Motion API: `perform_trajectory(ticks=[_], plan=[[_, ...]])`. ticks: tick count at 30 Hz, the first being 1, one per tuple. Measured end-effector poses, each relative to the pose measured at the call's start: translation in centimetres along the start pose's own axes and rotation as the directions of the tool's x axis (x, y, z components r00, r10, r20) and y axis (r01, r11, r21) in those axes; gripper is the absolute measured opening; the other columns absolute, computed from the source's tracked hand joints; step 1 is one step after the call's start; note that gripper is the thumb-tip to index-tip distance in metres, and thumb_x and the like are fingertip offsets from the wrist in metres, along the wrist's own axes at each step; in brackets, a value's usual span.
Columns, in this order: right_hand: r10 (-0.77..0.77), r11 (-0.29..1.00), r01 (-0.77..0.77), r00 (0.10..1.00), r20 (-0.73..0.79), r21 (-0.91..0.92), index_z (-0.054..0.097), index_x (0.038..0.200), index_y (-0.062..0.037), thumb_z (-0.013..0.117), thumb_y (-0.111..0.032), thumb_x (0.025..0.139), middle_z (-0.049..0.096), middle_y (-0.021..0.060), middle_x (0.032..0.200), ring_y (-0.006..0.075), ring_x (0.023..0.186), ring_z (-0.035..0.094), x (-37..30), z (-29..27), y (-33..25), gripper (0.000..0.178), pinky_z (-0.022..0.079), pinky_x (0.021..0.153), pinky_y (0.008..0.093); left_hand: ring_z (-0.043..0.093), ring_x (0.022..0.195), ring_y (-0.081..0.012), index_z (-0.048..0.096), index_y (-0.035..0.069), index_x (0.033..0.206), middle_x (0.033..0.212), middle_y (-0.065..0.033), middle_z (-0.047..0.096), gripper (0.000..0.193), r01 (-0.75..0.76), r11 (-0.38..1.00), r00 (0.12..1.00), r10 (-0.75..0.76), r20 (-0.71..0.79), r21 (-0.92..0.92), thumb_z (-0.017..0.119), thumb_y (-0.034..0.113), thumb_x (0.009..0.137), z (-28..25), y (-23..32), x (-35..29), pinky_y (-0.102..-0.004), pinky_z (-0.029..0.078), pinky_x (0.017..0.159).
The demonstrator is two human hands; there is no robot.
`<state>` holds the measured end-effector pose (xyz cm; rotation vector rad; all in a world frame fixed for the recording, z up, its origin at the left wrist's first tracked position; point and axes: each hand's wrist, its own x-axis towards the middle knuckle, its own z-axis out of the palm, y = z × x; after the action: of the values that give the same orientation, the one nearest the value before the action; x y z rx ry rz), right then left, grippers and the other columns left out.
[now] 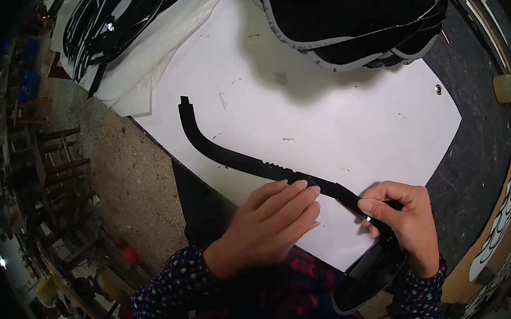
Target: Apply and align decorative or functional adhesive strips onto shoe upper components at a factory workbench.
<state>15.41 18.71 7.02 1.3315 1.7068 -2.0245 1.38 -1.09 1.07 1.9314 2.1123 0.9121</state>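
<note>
Work looks partway: curved matte-black flat strip lies over white sheet, right hand's grip pinching its right part, left hand on mid-length, closure untellable, bundled black strips untouched.

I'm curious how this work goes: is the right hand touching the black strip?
Touching: the head view shows the right hand pinching the strip, its thumb on top.

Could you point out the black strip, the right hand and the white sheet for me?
Black strip (pixel 233 157): head view, on its length left of both hands.
Right hand (pixel 410 216): head view, mid-hand, behind the thumb.
White sheet (pixel 261 110): head view, a bare patch beyond the strip.
</note>
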Motion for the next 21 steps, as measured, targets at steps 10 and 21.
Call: perform_trajectory(ticks=[10,21], plan=[[-0.003,0.999,0.003,1.0,-0.004,-0.046,0.07,0.085,0.0065,0.068,0.002,0.088,0.064,0.0047,0.068,0.0072,0.055,0.057,0.2,0.35,-0.2,0.007,0.045,0.051,0.0208,0.056,0.123,-0.0223,0.067,0.006,0.109,0.127,-0.0069,0.062,0.031,0.0,1.0,1.0,0.0,0.004,-0.003,0.076,0.016,0.081,-0.05,-0.02,-0.02,-0.0389,0.041,0.107],[0.021,0.997,-0.021,1.0,0.003,-0.073,0.071,0.085,0.0058,0.068,-0.001,0.089,0.064,0.0041,0.067,0.007,0.053,0.056,0.31,0.3,-0.41,0.008,0.045,0.05,0.0207,0.056,0.123,-0.0225,0.066,0.006,0.11,0.127,-0.0071,0.062,0.032,0.004,1.0,1.0,-0.004,0.008,-0.007,0.076,0.015,0.081,-0.09,0.05,0.08,-0.039,0.041,0.107]])
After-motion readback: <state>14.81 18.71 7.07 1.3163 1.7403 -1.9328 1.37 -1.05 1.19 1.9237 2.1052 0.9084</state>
